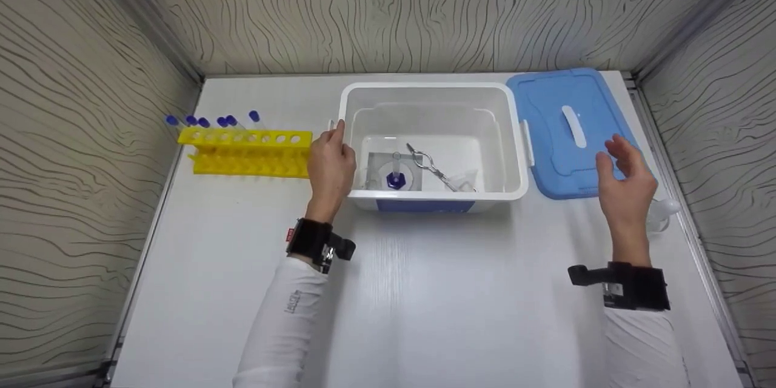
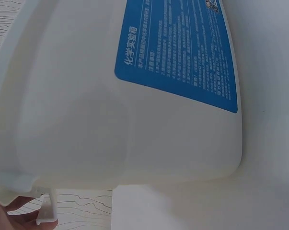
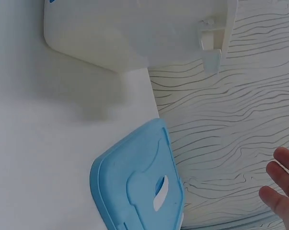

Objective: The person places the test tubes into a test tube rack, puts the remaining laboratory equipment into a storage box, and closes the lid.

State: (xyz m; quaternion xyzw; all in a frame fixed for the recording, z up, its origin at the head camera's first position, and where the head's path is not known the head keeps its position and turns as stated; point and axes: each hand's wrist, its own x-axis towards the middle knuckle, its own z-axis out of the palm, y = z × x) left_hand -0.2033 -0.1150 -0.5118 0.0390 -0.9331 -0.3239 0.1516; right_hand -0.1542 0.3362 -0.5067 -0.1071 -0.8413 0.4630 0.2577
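A white plastic box (image 1: 518, 188) stands lidless on the table, a blue label (image 2: 178, 57) on its front. My left hand (image 1: 330, 163) grips its left rim, with fingers around the white side latch (image 2: 47, 208). Inside the box lie metal tongs (image 1: 431, 168), a glass piece with a purple cap (image 1: 396, 180), a grey square (image 1: 379, 163) and a small clear bag (image 1: 465, 180). My right hand (image 1: 627, 179) hovers with nothing in it, fingers spread, overlapping the edge of the blue lid (image 1: 545, 133). The lid lies flat and has a white handle (image 1: 574, 126).
To the left stands a yellow test tube rack (image 1: 254, 167) holding several tubes with purple caps (image 1: 253, 116). A clear glass item (image 1: 659, 218) sits at the right edge, partly behind the right hand. Patterned walls (image 1: 388, 18) enclose the white table (image 1: 436, 291) at back and sides.
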